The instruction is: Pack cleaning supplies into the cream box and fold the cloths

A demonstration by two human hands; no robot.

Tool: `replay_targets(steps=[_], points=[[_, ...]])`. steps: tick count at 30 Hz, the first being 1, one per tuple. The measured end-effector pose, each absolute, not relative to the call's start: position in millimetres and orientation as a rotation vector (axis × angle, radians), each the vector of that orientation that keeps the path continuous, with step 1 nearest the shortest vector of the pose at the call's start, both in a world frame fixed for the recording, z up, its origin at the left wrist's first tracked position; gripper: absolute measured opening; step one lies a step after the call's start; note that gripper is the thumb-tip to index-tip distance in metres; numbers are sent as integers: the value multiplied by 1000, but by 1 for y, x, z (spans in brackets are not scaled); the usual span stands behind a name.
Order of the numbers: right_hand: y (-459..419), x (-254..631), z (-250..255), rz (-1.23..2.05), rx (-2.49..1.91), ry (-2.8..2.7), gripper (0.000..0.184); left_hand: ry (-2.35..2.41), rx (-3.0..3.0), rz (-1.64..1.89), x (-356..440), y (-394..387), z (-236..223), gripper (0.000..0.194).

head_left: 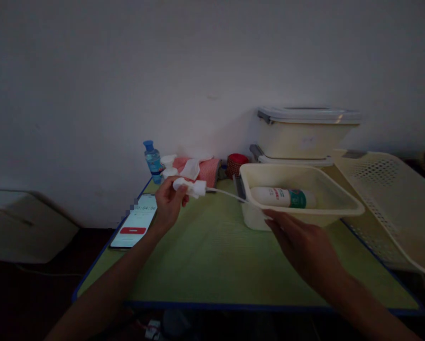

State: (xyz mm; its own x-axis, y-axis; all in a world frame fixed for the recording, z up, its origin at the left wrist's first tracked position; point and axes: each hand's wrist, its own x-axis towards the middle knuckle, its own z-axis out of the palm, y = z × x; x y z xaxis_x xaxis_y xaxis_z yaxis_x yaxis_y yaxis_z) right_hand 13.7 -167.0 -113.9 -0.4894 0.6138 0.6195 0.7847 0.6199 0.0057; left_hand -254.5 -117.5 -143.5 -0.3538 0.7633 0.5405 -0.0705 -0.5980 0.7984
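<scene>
My left hand (169,203) is closed around a white pump head (191,186) with a thin dip tube (226,193) that points right toward the cream tub (343,201). Inside that tub lies a white bottle (281,197) with a green band, on its side. My right hand (301,241) rests with fingers stretched out against the tub's near rim, holding nothing.
A phone (137,221) with a lit screen lies at the table's left edge. Behind it stand a small blue bottle (152,161), a white cap, a red cloth (205,170) and a red cup (236,164). Lidded containers (304,132) stack at the back; a perforated basket (386,199) sits right.
</scene>
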Motion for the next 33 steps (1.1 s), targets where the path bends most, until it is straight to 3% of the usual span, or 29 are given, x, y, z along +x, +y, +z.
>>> replay_targets(steps=[5,16,22,27,30,33], points=[[-158,52,-85,-705,-1268,-2286,29,806,1484,1621,-239,-125,-119,20],[-103,93,-55,-454,-1220,-2055,25,853,1746,1397,-183,-93,-71,9],[-56,117,-61,-369,-1385,-2023,22,947,2023,1187,-156,-55,-70,19],[-35,114,-65,-85,-1739,-2055,28,1189,2395,765,-145,-27,-70,23],[-31,109,-67,-127,-1817,-2096,27,1323,2622,437,-141,-19,-67,20],[-29,107,-69,-211,-1851,-2122,27,1372,2671,338,-137,-14,-64,10]])
